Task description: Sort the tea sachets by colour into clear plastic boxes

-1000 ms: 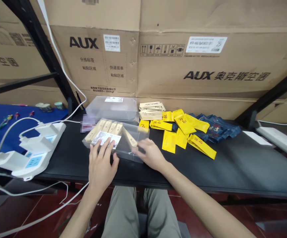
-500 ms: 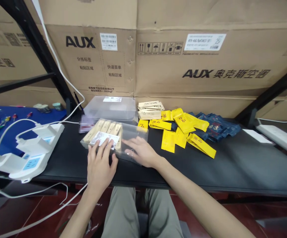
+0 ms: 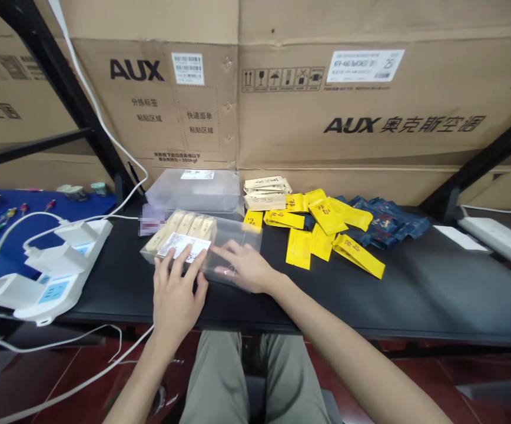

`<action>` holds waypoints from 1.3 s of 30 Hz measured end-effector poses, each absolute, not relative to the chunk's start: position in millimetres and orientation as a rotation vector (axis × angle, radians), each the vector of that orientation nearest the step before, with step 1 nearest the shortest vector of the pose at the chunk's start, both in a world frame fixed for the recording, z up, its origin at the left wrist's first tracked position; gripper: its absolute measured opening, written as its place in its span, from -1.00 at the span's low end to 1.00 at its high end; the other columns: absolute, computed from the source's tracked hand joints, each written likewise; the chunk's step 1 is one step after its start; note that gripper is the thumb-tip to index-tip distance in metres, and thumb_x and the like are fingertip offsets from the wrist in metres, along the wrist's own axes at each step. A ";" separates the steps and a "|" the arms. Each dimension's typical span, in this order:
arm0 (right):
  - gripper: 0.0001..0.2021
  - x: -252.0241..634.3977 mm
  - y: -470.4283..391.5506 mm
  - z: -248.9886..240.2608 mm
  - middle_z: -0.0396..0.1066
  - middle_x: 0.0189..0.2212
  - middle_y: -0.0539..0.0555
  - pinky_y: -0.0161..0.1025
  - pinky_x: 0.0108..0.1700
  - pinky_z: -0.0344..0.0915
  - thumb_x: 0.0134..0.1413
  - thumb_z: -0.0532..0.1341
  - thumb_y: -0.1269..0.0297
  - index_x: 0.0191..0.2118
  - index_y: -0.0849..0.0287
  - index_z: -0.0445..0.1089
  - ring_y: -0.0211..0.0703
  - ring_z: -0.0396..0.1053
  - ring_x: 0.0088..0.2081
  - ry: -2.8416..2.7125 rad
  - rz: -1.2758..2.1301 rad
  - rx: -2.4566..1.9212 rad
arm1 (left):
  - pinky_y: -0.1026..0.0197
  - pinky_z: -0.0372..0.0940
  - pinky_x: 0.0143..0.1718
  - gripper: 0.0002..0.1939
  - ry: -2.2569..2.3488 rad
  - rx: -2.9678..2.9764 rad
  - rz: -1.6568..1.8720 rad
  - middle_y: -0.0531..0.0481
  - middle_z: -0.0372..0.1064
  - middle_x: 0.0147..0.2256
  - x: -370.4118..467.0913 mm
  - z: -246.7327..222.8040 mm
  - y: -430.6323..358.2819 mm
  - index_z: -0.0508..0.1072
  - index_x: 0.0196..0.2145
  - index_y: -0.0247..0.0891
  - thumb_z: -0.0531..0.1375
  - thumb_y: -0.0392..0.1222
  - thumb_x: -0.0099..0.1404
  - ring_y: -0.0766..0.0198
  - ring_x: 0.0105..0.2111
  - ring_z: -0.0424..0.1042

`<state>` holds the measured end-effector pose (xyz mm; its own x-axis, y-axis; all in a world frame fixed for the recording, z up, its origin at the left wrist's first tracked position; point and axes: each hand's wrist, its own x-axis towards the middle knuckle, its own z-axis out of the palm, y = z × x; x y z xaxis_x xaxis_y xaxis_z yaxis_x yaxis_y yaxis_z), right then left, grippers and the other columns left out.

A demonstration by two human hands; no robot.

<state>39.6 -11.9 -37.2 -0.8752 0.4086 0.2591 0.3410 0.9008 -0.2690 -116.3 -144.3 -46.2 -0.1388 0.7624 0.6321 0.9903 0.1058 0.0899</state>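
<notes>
My grip is loose on both sides and, as far as I can see, closed on nothing. The left hand (image 3: 176, 300) lies with fingers spread and fingertips resting at the near side of the work; the right hand (image 3: 253, 268) is partly open, its index finger stretched out to my left.

From my remote view, printed brown cardboard cartons (image 3: 361, 147) fill the background behind the black flat tabletop (image 3: 326, 306). On it, in front of me, sits the low transparent plastic box (image 3: 238, 232), under both hands. A similar frosted plastic box (image 3: 193, 194) is just behind it. To the right lie loose yellow printed packets (image 3: 328, 215), with dark blue foil packets (image 3: 392, 221) beyond them and a small stack of cream packets (image 3: 264, 200) behind.

Inside the near box, slim cream paper packets (image 3: 187, 224) lean side by side at the left; its right part holds none that I can make out. The white printed label (image 3: 173, 244) is under my left fingertips, and my right index reaches the row's right end.

I judge the step in hand as steadying the box with the left while the right tends the row. Any further nudge calls for light, sideways pressure, keeping the slim packets aligned and the box steady.
</notes>
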 end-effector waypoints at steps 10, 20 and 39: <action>-0.66 42.8 -17.3 -34.8 0.40 -0.01 0.13 -0.13 0.02 0.24 0.36 0.08 0.18 0.16 0.11 0.36 -0.12 0.40 -0.10 -2.605 0.517 -0.804 | -0.30 0.03 0.29 -0.56 -1.963 -1.693 -0.742 -0.07 0.28 0.20 -114.9 -47.6 -143.8 0.38 0.17 -0.13 0.10 -0.26 0.34 -0.16 0.25 0.13; -0.79 45.5 -16.7 -36.9 0.47 -0.18 0.07 -0.24 -0.08 0.27 0.32 0.12 0.24 -0.11 0.13 0.48 -0.17 0.44 -0.15 -2.515 0.540 -0.889 | -0.30 0.00 0.30 -0.55 -1.966 -1.696 -0.764 -0.07 0.27 0.21 -115.1 -48.5 -144.4 0.37 0.17 -0.12 0.11 -0.26 0.33 -0.14 0.27 0.10; -0.77 48.0 -17.9 -34.6 0.51 -0.23 0.05 -0.27 -0.19 0.26 0.32 0.10 0.23 -0.15 0.13 0.50 -0.19 0.44 -0.26 -2.511 0.556 -0.924 | -0.29 -0.02 0.30 -0.56 -1.956 -1.692 -0.780 -0.10 0.28 0.20 -113.0 -46.2 -144.5 0.38 0.15 -0.14 0.16 -0.11 0.32 -0.16 0.26 0.11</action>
